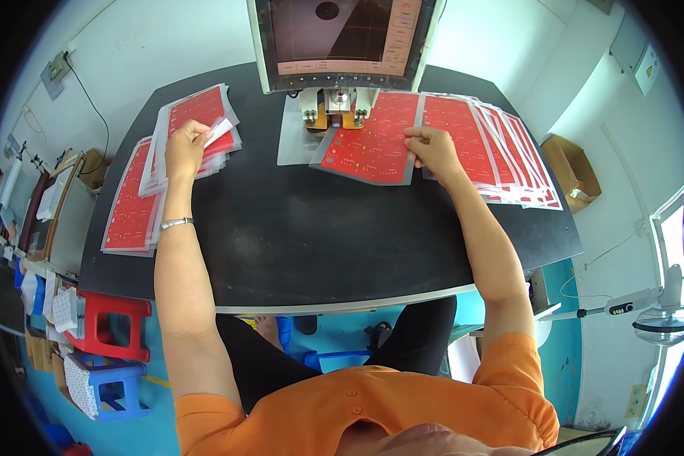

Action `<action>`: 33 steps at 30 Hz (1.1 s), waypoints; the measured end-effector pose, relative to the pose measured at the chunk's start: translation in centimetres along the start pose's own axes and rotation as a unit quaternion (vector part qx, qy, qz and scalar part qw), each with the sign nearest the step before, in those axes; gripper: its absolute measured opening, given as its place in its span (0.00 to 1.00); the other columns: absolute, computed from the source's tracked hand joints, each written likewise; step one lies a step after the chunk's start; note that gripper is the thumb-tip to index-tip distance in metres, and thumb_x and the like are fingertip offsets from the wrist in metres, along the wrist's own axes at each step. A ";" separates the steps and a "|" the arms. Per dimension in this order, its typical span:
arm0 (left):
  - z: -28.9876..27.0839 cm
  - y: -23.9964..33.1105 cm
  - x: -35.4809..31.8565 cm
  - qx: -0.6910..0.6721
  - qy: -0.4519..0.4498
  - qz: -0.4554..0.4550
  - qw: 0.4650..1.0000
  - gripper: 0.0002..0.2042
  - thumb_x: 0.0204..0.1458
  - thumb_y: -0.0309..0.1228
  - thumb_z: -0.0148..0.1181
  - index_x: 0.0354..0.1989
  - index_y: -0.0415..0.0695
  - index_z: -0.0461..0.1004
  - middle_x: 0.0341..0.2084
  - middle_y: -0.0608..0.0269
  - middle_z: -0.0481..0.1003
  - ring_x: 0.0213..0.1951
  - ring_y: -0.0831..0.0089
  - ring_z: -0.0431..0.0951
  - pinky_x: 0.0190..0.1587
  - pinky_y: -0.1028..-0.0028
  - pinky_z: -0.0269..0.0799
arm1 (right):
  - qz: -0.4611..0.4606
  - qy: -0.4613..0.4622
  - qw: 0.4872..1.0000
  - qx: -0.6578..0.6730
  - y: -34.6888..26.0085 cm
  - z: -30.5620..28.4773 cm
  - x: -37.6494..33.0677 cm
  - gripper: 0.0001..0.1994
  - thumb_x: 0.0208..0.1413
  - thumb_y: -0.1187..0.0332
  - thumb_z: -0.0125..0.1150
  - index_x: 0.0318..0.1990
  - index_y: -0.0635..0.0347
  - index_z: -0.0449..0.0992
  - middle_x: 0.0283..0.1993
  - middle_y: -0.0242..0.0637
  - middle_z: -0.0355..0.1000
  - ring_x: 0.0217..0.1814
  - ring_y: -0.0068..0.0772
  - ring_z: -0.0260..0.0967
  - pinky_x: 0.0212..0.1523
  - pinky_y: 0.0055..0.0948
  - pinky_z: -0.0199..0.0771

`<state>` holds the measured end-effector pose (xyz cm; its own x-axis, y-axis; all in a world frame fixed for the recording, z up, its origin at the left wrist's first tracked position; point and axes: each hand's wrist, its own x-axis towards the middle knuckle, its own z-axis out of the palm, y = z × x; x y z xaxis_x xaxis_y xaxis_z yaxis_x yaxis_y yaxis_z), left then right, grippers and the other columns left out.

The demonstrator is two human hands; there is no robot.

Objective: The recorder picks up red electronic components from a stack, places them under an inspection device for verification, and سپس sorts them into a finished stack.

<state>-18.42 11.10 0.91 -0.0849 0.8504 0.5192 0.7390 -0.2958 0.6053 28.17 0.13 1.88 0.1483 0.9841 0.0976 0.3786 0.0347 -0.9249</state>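
While walls (167, 45) rise behind, a black table (319, 243) bears sheets (376, 144)

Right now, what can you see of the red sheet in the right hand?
The red sheet looks thin and film-like, grey-bordered, with small yellow and pale marks. It extends over the black table, its far-left part by the machine's orange feet. The right hand pinches its right edge; whether it lies flat is unclear.

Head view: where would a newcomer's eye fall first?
Probably the lit monitor at top centre, then the red printed sheets fanned at right on the black table. The right hand pinches the right edge of a red sheet below the monitor; the left hand holds a pale flap over the left red stack.
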 end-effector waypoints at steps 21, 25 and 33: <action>-0.2 2.7 -1.1 0.116 0.056 0.166 0.978 0.09 0.58 0.35 0.60 0.41 0.49 0.83 0.40 0.58 0.81 0.37 0.58 0.82 0.40 0.64 0.76 | -0.047 0.134 0.980 -0.136 0.4 1.2 1.1 0.14 0.57 0.70 0.61 0.49 0.67 0.79 0.27 0.36 0.78 0.20 0.24 0.75 0.28 0.25 0.77; 1.8 10.6 -4.5 0.165 -0.017 0.206 0.964 0.09 0.59 0.32 0.56 0.40 0.49 0.83 0.41 0.61 0.81 0.38 0.57 0.82 0.40 0.60 0.78 | -0.039 0.133 0.980 -0.143 1.1 0.3 1.4 0.14 0.57 0.70 0.61 0.48 0.67 0.79 0.27 0.37 0.78 0.20 0.26 0.75 0.28 0.26 0.77; 5.2 15.2 -10.8 0.197 -0.124 0.340 0.911 0.12 0.50 0.25 0.57 0.42 0.34 0.77 0.33 0.58 0.77 0.41 0.61 0.79 0.38 0.64 0.78 | -0.044 0.133 0.978 -0.156 1.1 0.7 1.4 0.17 0.58 0.67 0.63 0.52 0.66 0.79 0.29 0.37 0.78 0.20 0.21 0.73 0.24 0.23 0.74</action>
<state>-2.79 -0.31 1.29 0.5999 0.6144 0.5124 0.7507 -0.6538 -0.0950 28.16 1.70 0.79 0.3184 0.8984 0.3025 0.6549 0.0222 -0.7554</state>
